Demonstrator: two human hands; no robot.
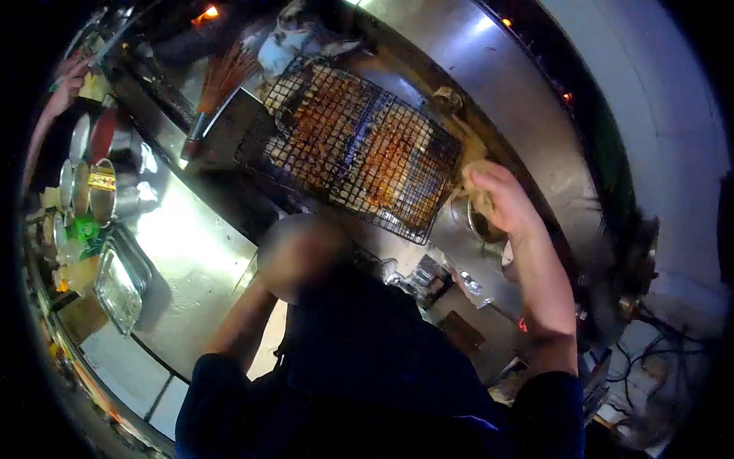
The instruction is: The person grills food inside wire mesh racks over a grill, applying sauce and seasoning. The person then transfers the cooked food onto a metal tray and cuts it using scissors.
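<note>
A wire grill basket (359, 145) lies tilted across the upper middle, with browned, charred pieces of food between its grids. At its right corner, my right hand (497, 191) is closed on a tan cloth (475, 200), which touches or nearly touches the basket's edge. My left forearm (243, 325) rises from the lower left into a round blurred patch below the basket. That patch hides my left hand, so its fingers and anything in it cannot be made out.
A brush (214, 96) and a pale crumpled cloth (283, 50) lie beyond the basket. Metal trays (122, 283) and round tins (102, 195) stand at left on the steel counter (195, 245). Another person's hand (70, 80) shows at the far upper left. Cables (650, 359) hang at lower right.
</note>
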